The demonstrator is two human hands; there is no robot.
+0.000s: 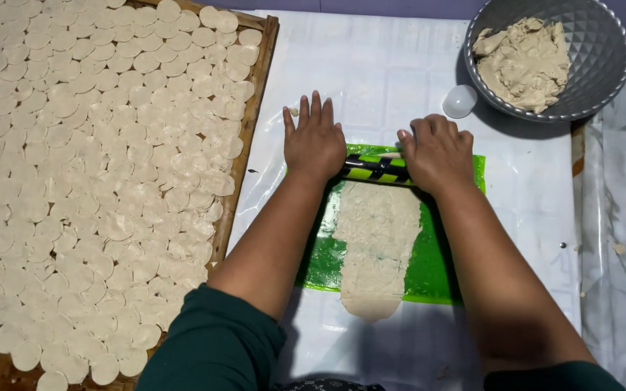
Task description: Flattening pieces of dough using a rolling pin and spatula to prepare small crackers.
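My left hand (314,139) lies flat, fingers stretched, on the left end of a black and green striped rolling pin (375,169). My right hand (436,150) presses with curled fingers on the pin's right end. The pin lies across the far end of a green plastic sheet (433,268). A long flattened strip of pale dough (374,246) stretches on the sheet from the pin toward me, its near end hanging past the sheet's edge.
A wooden tray (253,108) on the left is covered with several thin round dough discs (96,181). A grey faceted bowl (603,65) with a lump of dough (527,61) stands at the far right, a small white cap (460,101) beside it. White plastic (530,217) covers the table.
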